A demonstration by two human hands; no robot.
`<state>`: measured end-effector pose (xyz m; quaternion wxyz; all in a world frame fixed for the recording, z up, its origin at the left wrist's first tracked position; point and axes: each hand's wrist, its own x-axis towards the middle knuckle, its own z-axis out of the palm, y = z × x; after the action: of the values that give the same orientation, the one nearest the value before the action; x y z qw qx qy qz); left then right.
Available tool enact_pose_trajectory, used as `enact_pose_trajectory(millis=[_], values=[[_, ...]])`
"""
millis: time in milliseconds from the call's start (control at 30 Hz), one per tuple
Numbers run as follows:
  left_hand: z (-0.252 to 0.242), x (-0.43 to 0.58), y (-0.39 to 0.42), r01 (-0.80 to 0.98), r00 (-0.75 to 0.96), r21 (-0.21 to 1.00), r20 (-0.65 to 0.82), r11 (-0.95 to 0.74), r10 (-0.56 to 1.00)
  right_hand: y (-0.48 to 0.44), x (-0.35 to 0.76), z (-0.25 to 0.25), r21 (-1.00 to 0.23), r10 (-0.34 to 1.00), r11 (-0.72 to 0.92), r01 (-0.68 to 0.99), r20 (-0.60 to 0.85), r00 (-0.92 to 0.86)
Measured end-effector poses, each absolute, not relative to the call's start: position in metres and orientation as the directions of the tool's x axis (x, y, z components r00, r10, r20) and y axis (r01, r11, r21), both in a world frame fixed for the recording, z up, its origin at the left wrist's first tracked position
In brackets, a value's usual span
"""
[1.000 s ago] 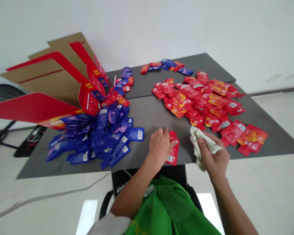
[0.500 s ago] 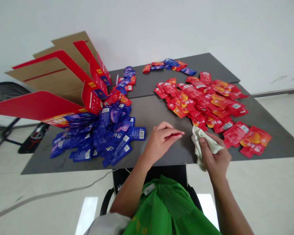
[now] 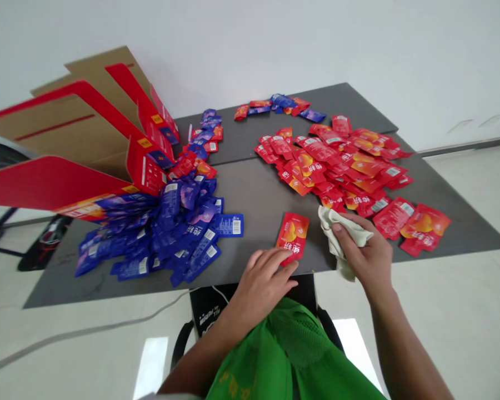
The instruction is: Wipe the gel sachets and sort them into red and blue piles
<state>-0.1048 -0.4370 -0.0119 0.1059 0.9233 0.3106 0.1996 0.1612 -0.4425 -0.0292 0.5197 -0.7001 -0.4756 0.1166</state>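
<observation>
Red sachet [image 3: 291,238] now lies on its own on the dark grey tabletop [image 3: 250,194], slanted, in the bare stretch between the two big heaps and close to the near edge. You've turned it over: a second ago its barcode side faced up, and now its printed front shows, with the orange picture and the large lettering on top. You've also let it go. Your left hand [image 3: 260,291] has dropped back toward the table edge, its fingers loosely curled and closed on nothing. They end right at the sachet's lower end, though from this angle I can't be sure whether your fingertips touch it. Your right hand [image 3: 364,250] stays wrapped around a crumpled pale cloth [image 3: 339,250], just right of the sachet and beside the front of the heap of red sachets [image 3: 337,166]. The heap of blue sachets [image 3: 179,233] spreads to your left, running up into the red-edged cardboard display boxes [image 3: 79,128], with a few red sachets mixed in near them. A small mixed row of red and blue sachets [image 3: 270,106] lies along the far edge. That single red sachet now sits apart from everything else, face up and free of both your hands.
</observation>
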Motion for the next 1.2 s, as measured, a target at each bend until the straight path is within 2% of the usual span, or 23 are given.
enact_pose_trajectory(millis=[100,167,200,267,333,467,600,700,767,833,900,967,1033,1200], values=[[-0.029,-0.101,-0.449,0.512,0.728,0.268,0.368,-0.816,0.578,-0.438,0.159,-0.011,-0.724,0.789,0.173,0.668,0.508,0.346],[-0.039,-0.099,-0.453,0.507,0.722,0.255,0.396,-0.824,0.567,-0.435,0.153,-0.004,-0.579,0.792,0.371,0.726,0.605,0.078],[-0.044,-0.099,-0.454,0.508,0.719,0.251,0.403,-0.824,0.566,-0.433,0.148,-0.002,-0.501,0.789,0.465,0.73,0.608,-0.085],[-0.05,-0.1,-0.455,0.511,0.717,0.245,0.407,-0.824,0.565,-0.429,0.14,-0.005,-0.381,0.774,0.587,0.715,0.523,-0.357],[-0.054,-0.101,-0.455,0.512,0.719,0.239,0.406,-0.825,0.564,-0.422,0.134,-0.012,-0.326,0.769,0.623,0.711,0.422,-0.48],[-0.056,-0.102,-0.455,0.519,0.717,0.233,0.405,-0.822,0.567,-0.392,0.14,-0.023,-0.265,0.785,0.6,0.755,0.379,-0.49],[-0.058,-0.103,-0.456,0.533,0.711,0.25,0.385,-0.808,0.588,-0.355,0.156,-0.016,-0.231,0.841,0.49,0.841,0.379,-0.386],[-0.059,-0.104,-0.458,0.532,0.701,0.27,0.392,-0.803,0.596,-0.352,0.16,-0.004,-0.236,0.848,0.4,0.886,0.461,-0.26],[-0.059,-0.103,-0.459,0.53,0.694,0.284,0.396,-0.799,0.602,-0.368,0.153,0.003,-0.266,0.828,0.396,0.879,0.517,-0.216],[-0.059,-0.103,-0.459,0.53,0.69,0.296,0.395,-0.795,0.607,-0.393,0.142,0.004,-0.271,0.806,0.488,0.83,0.506,-0.308],[-0.059,-0.102,-0.458,0.528,0.683,0.307,0.4,-0.792,0.611,-0.415,0.131,0.0,-0.253,0.767,0.607,0.753,0.432,-0.474],[-0.058,-0.101,-0.458,0.531,0.677,0.316,0.4,-0.787,0.618,-0.424,0.126,-0.009,-0.265,0.75,0.65,0.712,0.37,-0.548],[-0.058,-0.102,-0.458,0.527,0.68,0.321,0.396,-0.787,0.617,-0.415,0.129,-0.018,-0.275,0.772,0.625,0.73,0.355,-0.527],[-0.053,-0.103,-0.456,0.527,0.684,0.341,0.374,-0.779,0.626,-0.362,0.155,-0.018,-0.235,0.851,0.458,0.857,0.394,-0.347]])
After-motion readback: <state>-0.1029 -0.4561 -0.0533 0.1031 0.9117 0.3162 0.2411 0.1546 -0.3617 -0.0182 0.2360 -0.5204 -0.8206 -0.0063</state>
